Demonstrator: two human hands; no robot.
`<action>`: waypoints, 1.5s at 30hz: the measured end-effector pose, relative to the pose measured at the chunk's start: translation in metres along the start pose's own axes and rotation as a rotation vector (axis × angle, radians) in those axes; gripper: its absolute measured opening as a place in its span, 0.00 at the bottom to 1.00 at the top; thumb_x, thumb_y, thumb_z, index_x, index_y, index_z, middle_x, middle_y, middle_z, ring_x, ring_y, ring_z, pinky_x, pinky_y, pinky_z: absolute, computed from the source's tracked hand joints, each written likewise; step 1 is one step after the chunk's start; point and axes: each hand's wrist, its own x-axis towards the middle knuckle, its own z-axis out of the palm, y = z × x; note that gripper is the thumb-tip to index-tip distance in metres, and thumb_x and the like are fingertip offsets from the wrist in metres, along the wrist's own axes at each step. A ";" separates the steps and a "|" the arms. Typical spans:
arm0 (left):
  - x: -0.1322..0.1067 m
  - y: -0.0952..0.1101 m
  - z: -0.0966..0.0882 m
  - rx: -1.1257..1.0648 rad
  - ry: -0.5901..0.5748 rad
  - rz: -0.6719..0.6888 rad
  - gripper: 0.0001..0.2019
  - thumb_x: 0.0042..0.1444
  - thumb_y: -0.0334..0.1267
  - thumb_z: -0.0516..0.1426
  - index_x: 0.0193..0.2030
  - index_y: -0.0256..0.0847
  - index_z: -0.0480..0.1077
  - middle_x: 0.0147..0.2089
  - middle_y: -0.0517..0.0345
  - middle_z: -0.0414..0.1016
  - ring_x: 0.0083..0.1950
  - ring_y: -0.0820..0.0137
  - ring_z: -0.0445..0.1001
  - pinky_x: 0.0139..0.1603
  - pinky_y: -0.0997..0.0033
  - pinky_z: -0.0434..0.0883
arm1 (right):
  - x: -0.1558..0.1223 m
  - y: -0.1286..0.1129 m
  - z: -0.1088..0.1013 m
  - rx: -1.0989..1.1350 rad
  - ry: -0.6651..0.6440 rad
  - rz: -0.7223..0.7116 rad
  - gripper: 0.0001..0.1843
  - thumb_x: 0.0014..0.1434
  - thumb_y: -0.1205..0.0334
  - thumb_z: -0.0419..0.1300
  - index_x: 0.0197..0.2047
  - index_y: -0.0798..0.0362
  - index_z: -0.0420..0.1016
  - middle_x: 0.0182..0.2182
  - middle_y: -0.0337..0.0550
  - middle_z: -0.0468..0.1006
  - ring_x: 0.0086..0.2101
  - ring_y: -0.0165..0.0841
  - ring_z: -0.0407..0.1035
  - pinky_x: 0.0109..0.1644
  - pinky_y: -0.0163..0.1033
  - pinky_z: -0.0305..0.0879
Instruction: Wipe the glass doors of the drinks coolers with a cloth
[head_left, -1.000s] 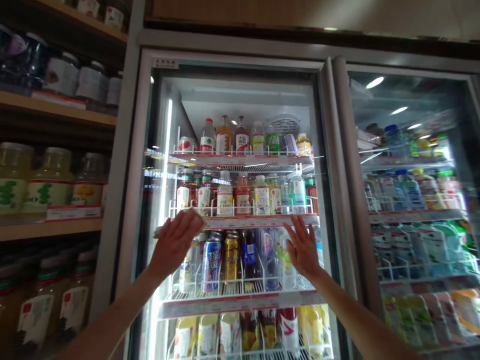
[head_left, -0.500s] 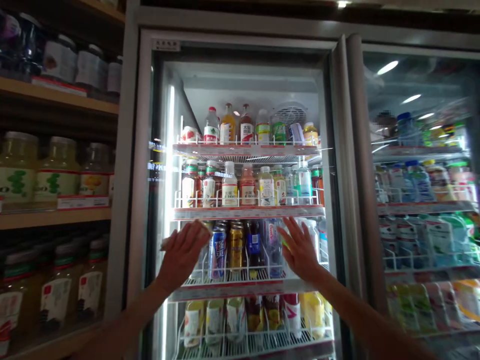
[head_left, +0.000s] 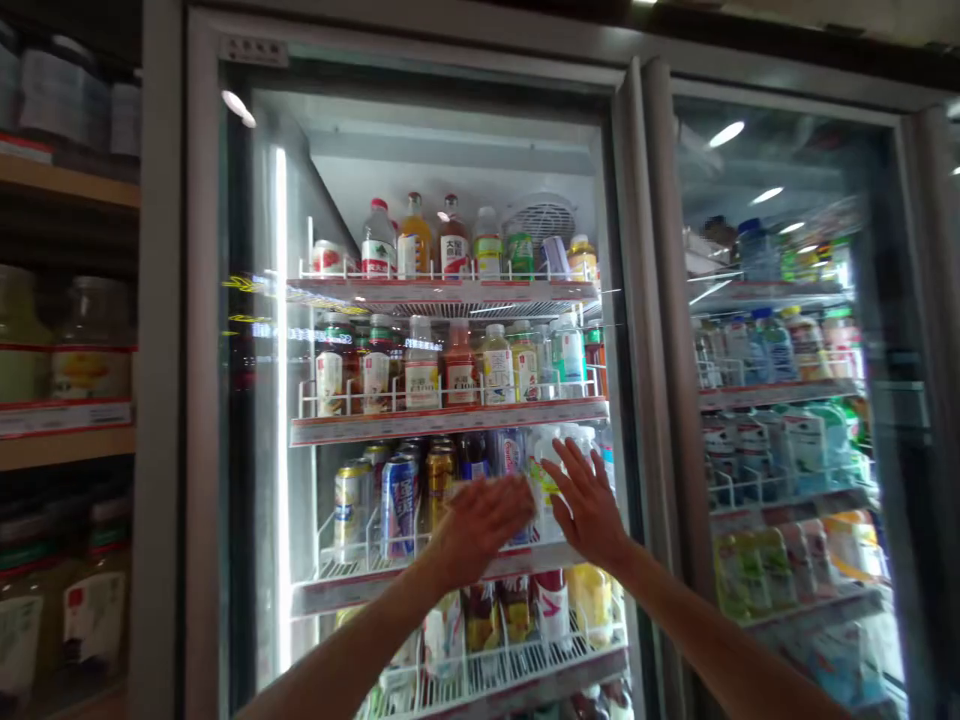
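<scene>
My left hand is smeared by motion in front of the glass door of a drinks fridge. A pale edge shows at its fingers; half a second ago, a light cloth showed under this hand, and now it is mostly hidden. My right hand is spread open with its palm toward the glass, close to the right of my left hand; whether it touches cannot be made out. Behind the hands, through the glass, stand a blue can, a gold can and several bottles.
Fridge shelves hold several rows of bottles and cans. A metal door frame runs down the right side, with a second glass-fronted fridge beyond it. At left, wooden shelves carry bottled juice.
My left hand has swept right across the glass and now lies close to my right hand. The view has shifted right, showing more of the second fridge. The right hand stays spread.
</scene>
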 end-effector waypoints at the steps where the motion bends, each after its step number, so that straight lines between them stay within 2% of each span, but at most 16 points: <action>1: 0.003 0.010 0.005 -0.040 -0.019 0.146 0.19 0.61 0.41 0.49 0.59 0.50 0.61 0.68 0.64 0.52 0.71 0.66 0.41 0.69 0.55 0.37 | -0.005 0.006 -0.005 -0.016 -0.013 0.000 0.28 0.61 0.67 0.48 0.64 0.50 0.53 0.65 0.48 0.52 0.65 0.40 0.41 0.67 0.56 0.41; 3: 0.016 0.017 0.012 -0.060 -0.023 0.253 0.19 0.61 0.42 0.49 0.59 0.50 0.61 0.68 0.64 0.52 0.70 0.66 0.43 0.69 0.56 0.37 | -0.014 0.019 -0.015 -0.048 -0.027 0.006 0.27 0.61 0.67 0.48 0.64 0.51 0.54 0.65 0.48 0.52 0.65 0.39 0.41 0.67 0.55 0.41; 8: 0.072 -0.004 0.019 0.042 0.064 -0.223 0.24 0.59 0.34 0.50 0.63 0.50 0.56 0.67 0.58 0.54 0.70 0.62 0.47 0.68 0.51 0.39 | -0.026 0.044 -0.034 -0.122 0.018 0.083 0.28 0.62 0.66 0.47 0.65 0.52 0.51 0.64 0.49 0.55 0.65 0.38 0.42 0.67 0.54 0.43; 9: 0.078 0.002 0.023 0.027 0.059 -0.205 0.24 0.59 0.34 0.50 0.63 0.49 0.56 0.67 0.58 0.55 0.70 0.61 0.47 0.68 0.51 0.39 | -0.029 0.046 -0.036 -0.129 0.018 0.088 0.28 0.62 0.66 0.47 0.65 0.52 0.50 0.64 0.50 0.56 0.65 0.38 0.42 0.66 0.54 0.44; 12: 0.081 0.036 0.038 -0.083 0.015 0.167 0.22 0.59 0.39 0.49 0.61 0.46 0.59 0.66 0.58 0.58 0.69 0.64 0.48 0.69 0.55 0.37 | -0.038 0.048 -0.040 -0.136 -0.012 0.078 0.28 0.62 0.67 0.47 0.66 0.52 0.50 0.63 0.49 0.57 0.65 0.38 0.43 0.66 0.54 0.46; 14: 0.084 0.051 0.046 -0.122 0.014 0.298 0.21 0.59 0.42 0.49 0.59 0.45 0.61 0.64 0.59 0.60 0.68 0.65 0.51 0.69 0.57 0.35 | -0.042 0.049 -0.042 -0.137 -0.016 0.070 0.28 0.62 0.67 0.47 0.65 0.51 0.50 0.63 0.48 0.58 0.65 0.38 0.45 0.66 0.54 0.47; 15: 0.090 0.050 0.047 -0.113 0.027 0.266 0.21 0.59 0.41 0.49 0.60 0.45 0.61 0.64 0.59 0.60 0.67 0.65 0.52 0.69 0.57 0.35 | -0.043 0.051 -0.043 -0.138 -0.010 0.070 0.28 0.62 0.67 0.46 0.65 0.51 0.50 0.63 0.48 0.58 0.65 0.38 0.45 0.66 0.54 0.47; 20: 0.132 0.030 0.044 -0.014 0.100 -0.178 0.23 0.59 0.32 0.48 0.62 0.46 0.57 0.67 0.56 0.56 0.68 0.61 0.50 0.67 0.51 0.39 | -0.041 0.060 -0.049 -0.165 0.065 0.124 0.30 0.61 0.68 0.46 0.67 0.52 0.47 0.63 0.51 0.56 0.65 0.39 0.45 0.66 0.57 0.46; 22: 0.128 0.046 0.048 -0.051 0.081 -0.057 0.22 0.59 0.34 0.48 0.61 0.45 0.59 0.66 0.57 0.57 0.67 0.62 0.52 0.67 0.52 0.41 | -0.043 0.063 -0.052 -0.163 0.097 0.144 0.31 0.61 0.69 0.47 0.67 0.52 0.46 0.64 0.51 0.56 0.65 0.39 0.45 0.66 0.56 0.45; 26: 0.103 0.084 0.059 -0.167 -0.023 0.397 0.18 0.60 0.39 0.49 0.57 0.44 0.64 0.65 0.61 0.60 0.66 0.66 0.53 0.67 0.58 0.45 | -0.052 0.070 -0.061 -0.150 0.109 0.141 0.32 0.61 0.69 0.46 0.68 0.50 0.44 0.64 0.48 0.54 0.64 0.39 0.46 0.66 0.55 0.45; 28: 0.103 0.076 0.059 -0.164 -0.014 0.394 0.18 0.61 0.38 0.48 0.57 0.46 0.63 0.64 0.63 0.60 0.66 0.67 0.54 0.67 0.59 0.45 | -0.055 0.075 -0.065 -0.156 0.111 0.149 0.32 0.61 0.69 0.46 0.68 0.49 0.44 0.64 0.47 0.54 0.64 0.40 0.46 0.66 0.56 0.45; 33: 0.123 0.032 0.047 -0.012 0.055 -0.054 0.24 0.60 0.31 0.47 0.63 0.48 0.55 0.67 0.60 0.55 0.69 0.63 0.48 0.68 0.51 0.39 | -0.053 0.078 -0.063 -0.176 0.112 0.168 0.33 0.61 0.69 0.46 0.68 0.49 0.44 0.65 0.47 0.54 0.65 0.40 0.45 0.66 0.56 0.45; 38: 0.105 0.039 0.040 -0.050 0.020 0.276 0.20 0.62 0.39 0.47 0.61 0.48 0.59 0.67 0.64 0.55 0.69 0.67 0.48 0.69 0.57 0.39 | -0.045 0.069 -0.053 -0.171 0.076 0.129 0.31 0.61 0.69 0.46 0.67 0.51 0.45 0.63 0.49 0.57 0.64 0.38 0.46 0.66 0.54 0.45; 40: 0.105 0.031 0.035 -0.011 0.020 0.185 0.21 0.61 0.37 0.48 0.61 0.48 0.59 0.67 0.63 0.56 0.69 0.65 0.49 0.68 0.55 0.40 | -0.041 0.066 -0.049 -0.173 0.077 0.112 0.31 0.61 0.69 0.46 0.67 0.52 0.46 0.62 0.50 0.59 0.65 0.37 0.45 0.66 0.54 0.45; 43: 0.111 0.015 0.029 0.059 0.047 -0.123 0.23 0.60 0.34 0.49 0.63 0.48 0.56 0.67 0.58 0.55 0.69 0.61 0.49 0.67 0.50 0.40 | -0.034 0.064 -0.043 -0.166 0.092 0.113 0.31 0.62 0.68 0.46 0.67 0.53 0.45 0.61 0.51 0.61 0.65 0.38 0.44 0.66 0.55 0.45; 45: 0.109 0.012 0.026 0.044 0.034 -0.068 0.23 0.60 0.35 0.48 0.63 0.48 0.56 0.68 0.59 0.54 0.69 0.62 0.48 0.67 0.52 0.41 | -0.030 0.062 -0.039 -0.147 0.104 0.130 0.31 0.62 0.67 0.46 0.67 0.52 0.45 0.62 0.51 0.60 0.65 0.39 0.44 0.65 0.56 0.46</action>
